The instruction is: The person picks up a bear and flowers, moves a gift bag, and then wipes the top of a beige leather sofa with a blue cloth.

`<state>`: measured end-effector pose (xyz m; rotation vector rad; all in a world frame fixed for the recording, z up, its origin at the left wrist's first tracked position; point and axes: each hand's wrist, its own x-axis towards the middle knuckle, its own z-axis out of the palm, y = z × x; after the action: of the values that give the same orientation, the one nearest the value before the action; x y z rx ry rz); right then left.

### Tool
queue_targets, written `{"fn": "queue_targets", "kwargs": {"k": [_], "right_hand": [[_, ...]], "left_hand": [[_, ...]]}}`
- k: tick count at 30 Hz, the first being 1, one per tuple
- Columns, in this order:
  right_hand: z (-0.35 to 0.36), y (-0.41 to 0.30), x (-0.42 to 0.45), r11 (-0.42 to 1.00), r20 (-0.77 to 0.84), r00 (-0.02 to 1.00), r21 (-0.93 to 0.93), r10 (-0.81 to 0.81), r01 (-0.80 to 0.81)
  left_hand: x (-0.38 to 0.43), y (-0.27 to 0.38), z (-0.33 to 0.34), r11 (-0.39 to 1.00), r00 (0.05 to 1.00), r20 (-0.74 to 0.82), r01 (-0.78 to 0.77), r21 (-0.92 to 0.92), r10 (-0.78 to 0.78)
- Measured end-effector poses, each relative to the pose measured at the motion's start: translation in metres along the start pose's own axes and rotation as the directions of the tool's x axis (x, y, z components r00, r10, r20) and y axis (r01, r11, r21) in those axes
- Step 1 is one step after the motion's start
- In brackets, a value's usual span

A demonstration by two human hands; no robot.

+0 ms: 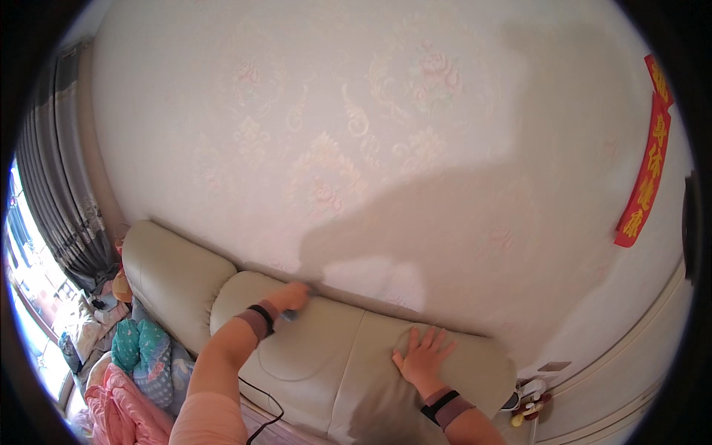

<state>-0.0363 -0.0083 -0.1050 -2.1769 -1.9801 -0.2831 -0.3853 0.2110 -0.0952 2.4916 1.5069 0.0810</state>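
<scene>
A beige leather sofa back (311,345) runs along the wall. My left hand (292,296) is closed at the top edge of its middle section, around a small bluish-grey thing (289,315), blurred and mostly hidden, perhaps a cloth. Spread flat with fingers apart, my right hand (424,359) presses on the right section of the sofa back. Both wrists wear black bands over mauve cuffs. A dark cable (272,420) hangs below my left forearm.
Pink bedding (125,406) and teal patterned bedding (142,350) are heaped at lower left, near a grey curtain (61,161) and window. Patterned wallpaper (334,139) covers the wall; a red paper banner (645,178) bears writing. Small items (531,400) lie past the sofa's right end.
</scene>
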Motion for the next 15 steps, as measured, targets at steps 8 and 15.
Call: {"fn": "queue_targets", "kwargs": {"k": [8, 15], "right_hand": [[-0.013, -0.002, 0.001, 0.999, 0.021, 1.000, 0.038, 0.002, -0.003], [-0.029, -0.011, 0.002, 1.000, 0.106, 0.994, -0.003, 0.000, 0.000]], "left_hand": [[0.005, 0.106, 0.033, 0.848, 0.898, -0.113, -0.438, -0.297, 0.425], [-0.045, -0.124, 0.009, 0.975, 0.945, -0.315, 0.144, 0.167, -0.085]]}}
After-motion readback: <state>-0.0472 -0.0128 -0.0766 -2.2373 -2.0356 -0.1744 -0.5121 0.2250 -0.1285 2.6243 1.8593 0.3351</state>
